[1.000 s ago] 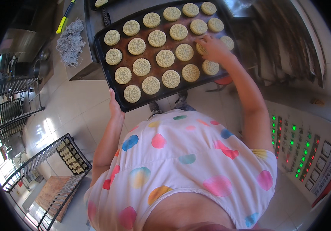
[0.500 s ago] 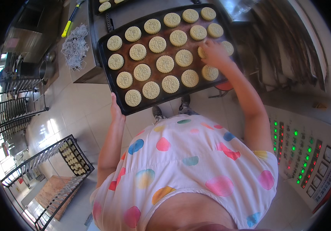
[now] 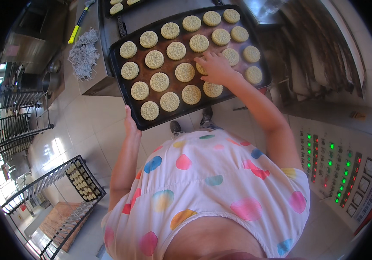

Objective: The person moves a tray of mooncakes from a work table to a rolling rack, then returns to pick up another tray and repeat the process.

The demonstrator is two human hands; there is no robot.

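Note:
A dark baking tray [image 3: 121, 89] holds rows of pale round mooncakes [image 3: 176, 51] with scalloped edges and pressed patterns on top. My left hand [image 3: 132, 123] grips the tray's near left corner, thumb along the outside of the rim, its other fingers hidden below. Over the right half of the tray, my right hand [image 3: 218, 69] has thumb and fingers around one mooncake [image 3: 201, 68], which it mostly covers. Just right of that hand sits another mooncake [image 3: 230, 56], with one more [image 3: 253, 75] by the tray's right edge.
The tray's far side lies over a metal surface, where a second tray [image 3: 116, 15] shows. On the left are a yellow-handled tool [image 3: 72, 34] and shredded grey strands [image 3: 84, 54]. Racks [image 3: 43, 184] stand at the left; a control panel [image 3: 337, 169] with lit lamps stands at the right.
My right hand has moved left from one mooncake to another. The mooncake at the near right has shifted right toward the tray's edge. My left hand keeps its hold on the corner.

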